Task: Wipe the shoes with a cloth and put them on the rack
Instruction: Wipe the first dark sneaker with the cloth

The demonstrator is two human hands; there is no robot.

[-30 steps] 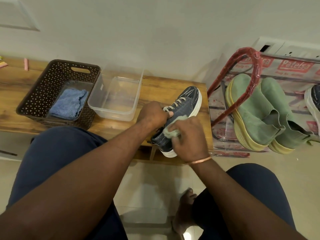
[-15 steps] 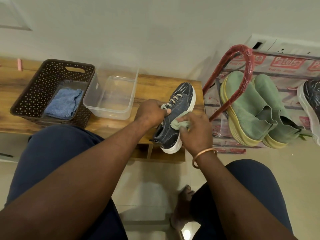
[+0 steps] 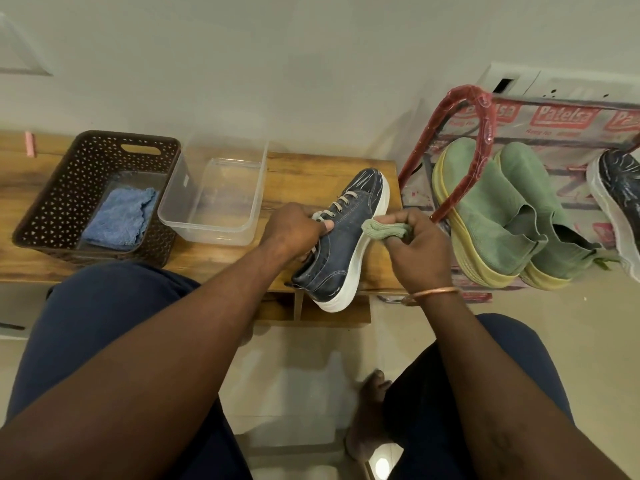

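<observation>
A dark denim sneaker [image 3: 341, 242] with a white sole lies tilted on the wooden bench [image 3: 298, 168], toe pointing away. My left hand [image 3: 298, 233] grips it at the laces and tongue. My right hand [image 3: 417, 252] pinches a bunched green cloth [image 3: 382, 230] against the white sole at the shoe's right side. The red-framed shoe rack [image 3: 464, 109] stands to the right and holds a pair of green shoes [image 3: 498, 209] and, at the frame's edge, a second denim sneaker [image 3: 620, 202].
On the bench to the left sit a clear plastic tub [image 3: 214, 199] and a brown perforated basket [image 3: 69, 188] holding a folded blue cloth [image 3: 119, 220]. My knees in dark trousers and a bare foot [image 3: 370, 410] fill the lower view over a tiled floor.
My right hand has slid the green cloth from the shoe's upper out to the right onto the white sole. The left hand keeps its grip; the view has shifted slightly.
</observation>
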